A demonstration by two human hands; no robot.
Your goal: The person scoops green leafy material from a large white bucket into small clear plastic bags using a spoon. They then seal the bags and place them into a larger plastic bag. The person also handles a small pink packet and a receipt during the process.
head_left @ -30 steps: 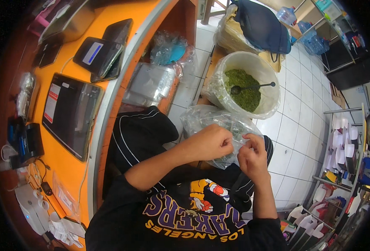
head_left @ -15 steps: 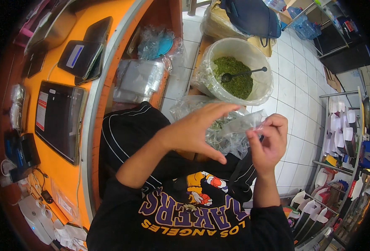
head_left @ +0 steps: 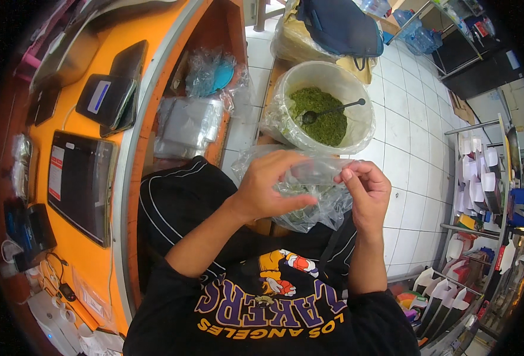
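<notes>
Drawn level since half a second ago, the small clear bag now stretches between the hands: the right hand pinches one end, while the left hand has thumb and fingers apart around the other. Below lies a larger clear bag with greenish contents; beyond, a plastic-lined tub holds green shreds and a black spoon. Left, the bench ends in a metal edge; tiled floor spreads right.
</notes>
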